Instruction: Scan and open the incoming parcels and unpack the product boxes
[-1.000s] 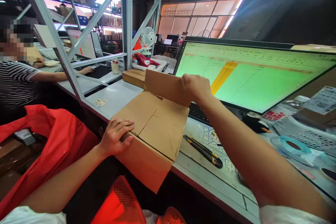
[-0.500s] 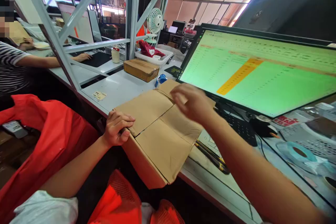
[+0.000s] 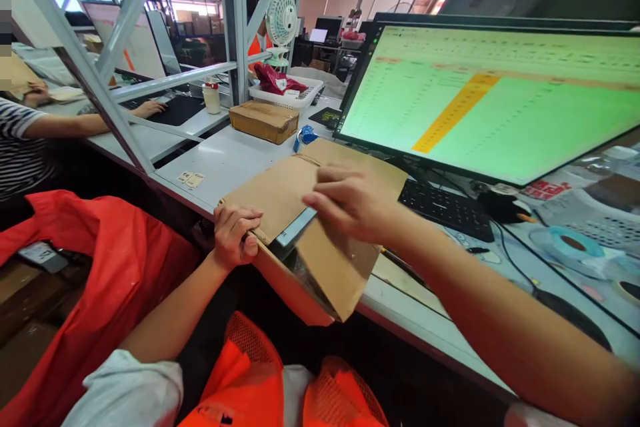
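Note:
A brown cardboard box [image 3: 280,190] rests tilted over the table's front edge. My left hand [image 3: 235,233] is wrapped round its near left corner, thumb on the side wall. Over the top, my right hand [image 3: 345,203] has its fingers bent and closed on the inner edge of the right flap [image 3: 337,270], slightly smeared by motion. This flap is raised, while the left one lies flat. Through the gap shows a pale label-like strip [image 3: 296,227] with something dark beside it; the rest of the contents is hidden.
Behind the box stand a closed brown carton [image 3: 265,123], a blue tape roll [image 3: 305,138] and a white basket [image 3: 305,95]. On the right are a monitor [image 3: 490,100], keyboard [image 3: 445,210] and clear tape roll [image 3: 575,240]. A co-worker's hand [image 3: 149,109] lies beyond the metal frame.
My right hand has moved down and left onto the flap. The right flap has lifted, opening a gap that shows part of the inside. My left hand keeps its hold.

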Demonstrator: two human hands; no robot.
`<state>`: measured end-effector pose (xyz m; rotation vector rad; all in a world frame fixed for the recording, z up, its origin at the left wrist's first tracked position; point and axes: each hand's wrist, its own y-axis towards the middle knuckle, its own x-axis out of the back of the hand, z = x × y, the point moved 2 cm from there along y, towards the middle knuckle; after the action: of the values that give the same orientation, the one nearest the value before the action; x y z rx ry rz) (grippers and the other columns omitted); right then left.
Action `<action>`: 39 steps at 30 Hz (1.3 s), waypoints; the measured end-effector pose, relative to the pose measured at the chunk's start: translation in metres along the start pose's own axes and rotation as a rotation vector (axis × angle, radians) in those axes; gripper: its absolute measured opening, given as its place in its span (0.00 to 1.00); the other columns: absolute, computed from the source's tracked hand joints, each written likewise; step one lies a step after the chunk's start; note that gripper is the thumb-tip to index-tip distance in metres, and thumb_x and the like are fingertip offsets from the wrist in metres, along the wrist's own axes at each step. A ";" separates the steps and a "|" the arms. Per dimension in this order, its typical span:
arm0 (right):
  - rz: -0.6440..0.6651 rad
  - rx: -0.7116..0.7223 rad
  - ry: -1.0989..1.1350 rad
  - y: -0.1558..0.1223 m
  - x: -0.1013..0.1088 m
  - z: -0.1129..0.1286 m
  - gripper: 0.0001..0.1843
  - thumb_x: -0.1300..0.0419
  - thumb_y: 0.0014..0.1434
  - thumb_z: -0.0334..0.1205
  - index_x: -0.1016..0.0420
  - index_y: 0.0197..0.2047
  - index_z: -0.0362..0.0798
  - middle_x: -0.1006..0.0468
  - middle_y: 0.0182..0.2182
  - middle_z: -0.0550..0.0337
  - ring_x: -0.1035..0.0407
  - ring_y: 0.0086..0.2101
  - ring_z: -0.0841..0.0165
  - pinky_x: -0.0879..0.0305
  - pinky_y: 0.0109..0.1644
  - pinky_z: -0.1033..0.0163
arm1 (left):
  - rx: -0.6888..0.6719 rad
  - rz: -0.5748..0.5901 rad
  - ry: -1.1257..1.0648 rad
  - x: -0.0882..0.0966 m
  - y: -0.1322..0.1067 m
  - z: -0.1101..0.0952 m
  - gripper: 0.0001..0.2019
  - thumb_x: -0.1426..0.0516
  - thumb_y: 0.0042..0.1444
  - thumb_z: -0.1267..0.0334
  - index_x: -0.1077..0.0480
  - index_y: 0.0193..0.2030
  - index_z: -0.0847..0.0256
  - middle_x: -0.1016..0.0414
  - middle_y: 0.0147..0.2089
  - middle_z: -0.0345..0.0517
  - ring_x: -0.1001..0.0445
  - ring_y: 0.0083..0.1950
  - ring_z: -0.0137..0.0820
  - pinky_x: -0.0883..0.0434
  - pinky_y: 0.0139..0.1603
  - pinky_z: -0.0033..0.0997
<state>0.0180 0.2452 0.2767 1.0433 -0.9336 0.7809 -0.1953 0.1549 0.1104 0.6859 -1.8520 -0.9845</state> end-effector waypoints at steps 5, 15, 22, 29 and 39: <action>-0.309 -0.285 0.052 -0.111 0.058 0.020 0.29 0.51 0.68 0.65 0.31 0.22 0.60 0.21 0.34 0.48 0.25 0.41 0.54 0.31 0.45 0.43 | 0.016 0.054 -0.061 0.017 0.010 -0.009 0.19 0.55 0.67 0.47 0.29 0.36 0.53 0.16 0.43 0.49 0.20 0.49 0.43 0.32 0.56 0.53; -0.185 -0.567 -0.011 -0.258 -0.055 0.025 0.33 0.51 0.68 0.36 0.42 0.71 0.77 0.41 0.73 0.69 0.45 0.71 0.58 0.36 0.71 0.36 | -0.047 0.867 0.125 0.037 0.092 -0.042 0.33 0.39 0.58 0.39 0.30 0.65 0.54 0.31 0.69 0.52 0.35 0.69 0.56 0.36 0.66 0.58; -0.168 -0.464 -0.229 -0.261 -0.069 0.022 0.46 0.47 0.66 0.34 0.61 0.80 0.72 0.50 0.76 0.61 0.53 0.74 0.52 0.42 0.72 0.35 | -0.135 1.138 0.178 0.035 0.116 -0.054 0.35 0.38 0.58 0.45 0.34 0.70 0.55 0.36 0.73 0.53 0.37 0.72 0.53 0.35 0.69 0.52; -0.462 -0.361 -0.321 -0.249 -0.069 0.015 0.35 0.48 0.72 0.32 0.47 0.78 0.63 0.36 0.71 0.55 0.41 0.70 0.56 0.47 0.73 0.45 | -0.166 1.293 0.167 0.036 0.126 -0.059 0.39 0.39 0.59 0.49 0.43 0.76 0.49 0.47 0.79 0.48 0.47 0.78 0.50 0.42 0.75 0.54; -0.584 -0.371 -0.186 -0.267 -0.065 -0.011 0.30 0.51 0.75 0.33 0.39 0.75 0.66 0.34 0.70 0.63 0.41 0.70 0.61 0.49 0.77 0.46 | 0.012 0.710 -0.060 0.111 0.170 0.009 0.18 0.51 0.67 0.59 0.22 0.48 0.62 0.30 0.70 0.38 0.33 0.71 0.37 0.38 0.74 0.40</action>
<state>0.2284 0.1646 0.1199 0.9936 -0.8264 0.0223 -0.2621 0.1617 0.3020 -0.0224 -1.9383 -0.5246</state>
